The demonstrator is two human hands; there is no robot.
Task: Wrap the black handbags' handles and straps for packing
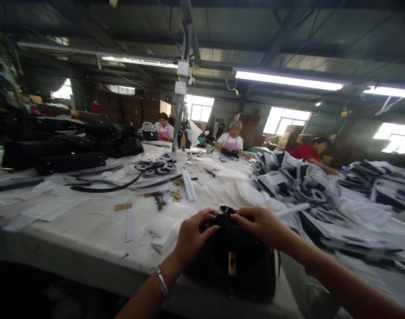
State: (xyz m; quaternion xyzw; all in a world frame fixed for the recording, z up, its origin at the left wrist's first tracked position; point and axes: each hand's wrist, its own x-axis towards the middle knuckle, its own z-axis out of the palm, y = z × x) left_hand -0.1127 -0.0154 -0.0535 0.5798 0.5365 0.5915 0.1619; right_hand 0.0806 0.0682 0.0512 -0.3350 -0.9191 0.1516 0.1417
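A black handbag (252,270) with a gold-coloured clasp plate (232,263) stands at the near edge of the table, in front of me. My left hand (197,232) pinches the bag's top edge from the left, thumb and fingers closed on it. From the right, my right hand (257,221) grips the same top edge, its fingertips close to those of the left. Between the hands, something dark and pale shows at the top of the bag; I cannot make out what it is. A thin dark strap hangs at the bag's right side.
White sheets (165,226), black straps (106,188) and a brown tag (122,206) lie on the table (89,235). Black bags (69,164) are heaped at left, wrapped pieces (298,181) at right. A metal post (180,110) rises mid-table. Several co-workers sit beyond.
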